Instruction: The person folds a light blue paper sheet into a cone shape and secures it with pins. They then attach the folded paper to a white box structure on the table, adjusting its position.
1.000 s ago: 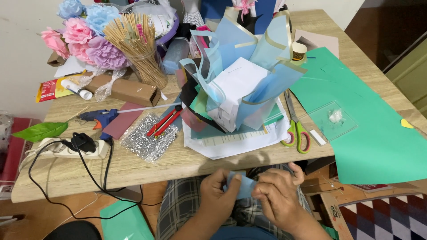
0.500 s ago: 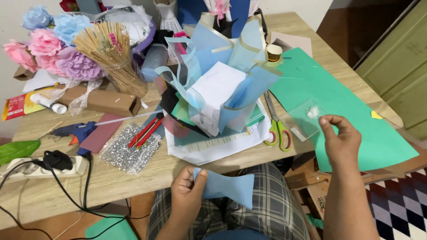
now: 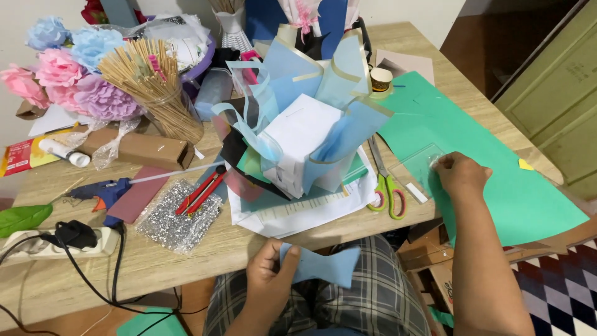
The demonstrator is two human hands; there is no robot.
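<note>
— Hand (image 3: pixel 268 270) on the left first: what has it got?

— It grips a light blue bow-shaped paper piece (image 3: pixel 323 266) over the lap, below the desk (image 3: pixel 186 249) edge.

— And the right hand (image 3: pixel 459 174)?

— Fingers pinched at a small clear packet (image 3: pixel 423 167) on the green paper sheet (image 3: pixel 497 180), beside the green-handled scissors (image 3: pixel 385 186). Looks like picking a small part; getting it out needs a fine pinch.

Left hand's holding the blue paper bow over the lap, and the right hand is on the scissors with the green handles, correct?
Not quite. In the head view the right hand rests on the small clear plastic bag lying on the green sheet; the scissors lie untouched beside it. The left hand does hold the blue paper bow.
</note>
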